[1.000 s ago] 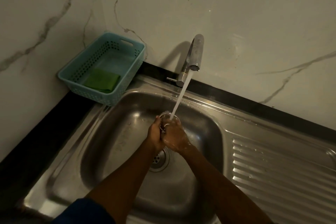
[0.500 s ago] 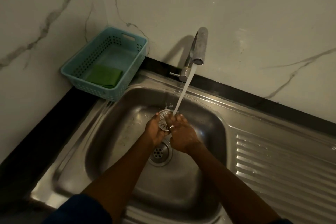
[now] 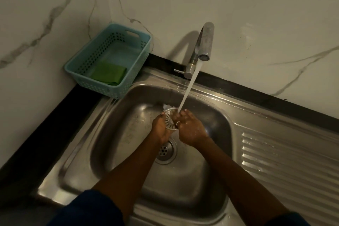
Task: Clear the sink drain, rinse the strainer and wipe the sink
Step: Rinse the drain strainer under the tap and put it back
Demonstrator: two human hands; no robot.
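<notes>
A round metal strainer (image 3: pixel 169 119) with slotted holes is held upright over the steel sink (image 3: pixel 128 134), between both hands. My left hand (image 3: pixel 161 128) grips its left edge. Against its right side rests my right hand (image 3: pixel 190 128), fingers spread over the rim. Water streams from the tap (image 3: pixel 202 46) onto the strainer's top edge. Below the hands lies the uncovered drain (image 3: pixel 165 151), partly hidden by my left wrist.
A light blue plastic basket (image 3: pixel 88 77) with a folded green cloth (image 3: pixel 109 75) stands at the sink's back left corner, against the marble wall. A ribbed steel draining board (image 3: pixel 289 161) lies to the right. Black counter edge runs along the left.
The strainer's slotted face has turned into view and my right fingers have spread over it. Both hands stay under the running water; the camera shifted slightly.
</notes>
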